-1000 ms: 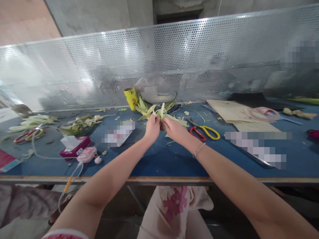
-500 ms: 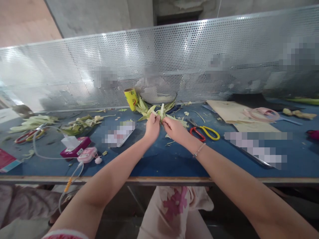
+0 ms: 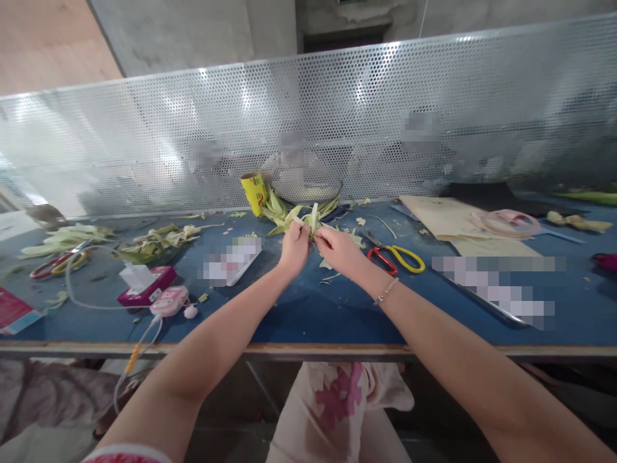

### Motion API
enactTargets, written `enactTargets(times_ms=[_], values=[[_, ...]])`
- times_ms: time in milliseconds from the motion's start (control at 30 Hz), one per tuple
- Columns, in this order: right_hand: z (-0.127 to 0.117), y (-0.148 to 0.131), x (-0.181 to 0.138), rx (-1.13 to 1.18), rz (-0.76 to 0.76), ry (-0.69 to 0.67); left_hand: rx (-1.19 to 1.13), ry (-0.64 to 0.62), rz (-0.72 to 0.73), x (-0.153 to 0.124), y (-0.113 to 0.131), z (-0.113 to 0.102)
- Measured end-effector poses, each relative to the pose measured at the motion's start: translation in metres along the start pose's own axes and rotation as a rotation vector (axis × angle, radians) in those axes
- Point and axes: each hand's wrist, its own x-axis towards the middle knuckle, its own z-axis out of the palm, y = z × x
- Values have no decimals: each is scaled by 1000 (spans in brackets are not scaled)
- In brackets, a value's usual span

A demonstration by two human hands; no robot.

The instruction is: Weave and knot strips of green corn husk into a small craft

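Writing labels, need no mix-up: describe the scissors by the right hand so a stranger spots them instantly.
On the blue tabletop, find the right hand, at the pale green strips. Just right of it lie the scissors, one handle loop red, the other yellow. The similar pair lies far left, by the white cable.

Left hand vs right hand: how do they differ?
The left hand has a bare wrist; the right hand has a bracelet at its wrist. In the picture, the left hand points up, slightly right; the right hand angles up and left. Both have curled fingers at the corn husks.
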Motion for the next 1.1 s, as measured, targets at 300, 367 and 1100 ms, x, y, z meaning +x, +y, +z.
enactTargets(times_ms=[300, 367, 1100], values=[[-2, -4, -1, -15, 21, -15, -206, -35, -181, -3, 14, 1], [-2, -4, -1, -18, 30, -23, -197, -39, -177, -3, 12, 1], [-19, 14, -1, -306, -324, 45, 283, -129, 187, 4, 18, -16]])
